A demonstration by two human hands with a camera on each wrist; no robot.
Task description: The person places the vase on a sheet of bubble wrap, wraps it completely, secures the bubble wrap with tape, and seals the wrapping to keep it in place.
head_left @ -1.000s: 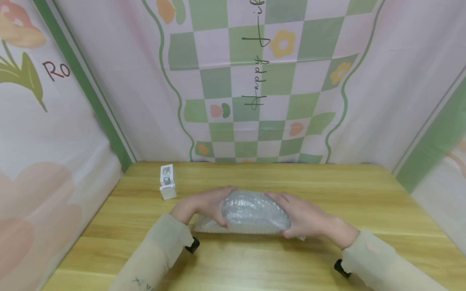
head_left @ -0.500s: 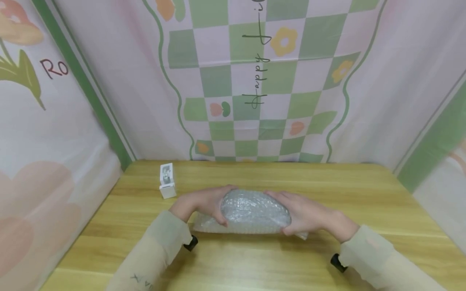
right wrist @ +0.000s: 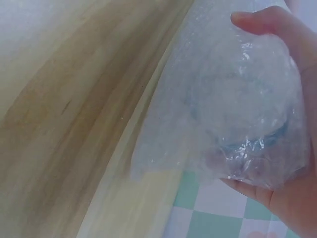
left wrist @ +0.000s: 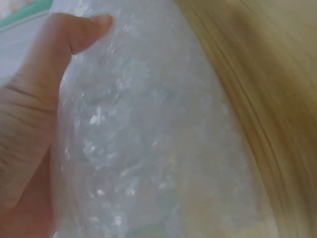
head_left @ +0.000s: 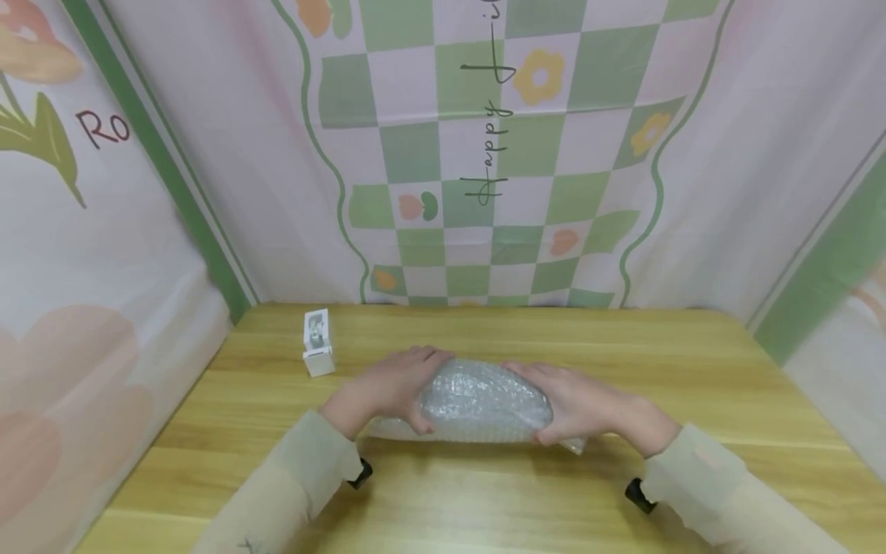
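A bundle in clear bubble wrap (head_left: 484,404) lies crosswise near the middle of the table, its flat loose edge towards me. My left hand (head_left: 394,388) grips its left end, thumb on the near side and fingers over the far side. At the other end my right hand (head_left: 574,400) holds it the same way. In the left wrist view the bubble wrap (left wrist: 148,119) fills most of the picture, beside my thumb. The right wrist view shows a round bluish edge faintly through the wrap (right wrist: 237,104); what is inside cannot be made out.
A small white box (head_left: 318,346) with a window in its top stands at the back left of the wooden table (head_left: 457,500). Patterned cloth (head_left: 471,154) hangs behind the table's far edge, with more cloth at both sides.
My left hand has shifted slightly over the left end of the bundle, its fingers a little further up. The right hand and the bundle stay almost where they were.
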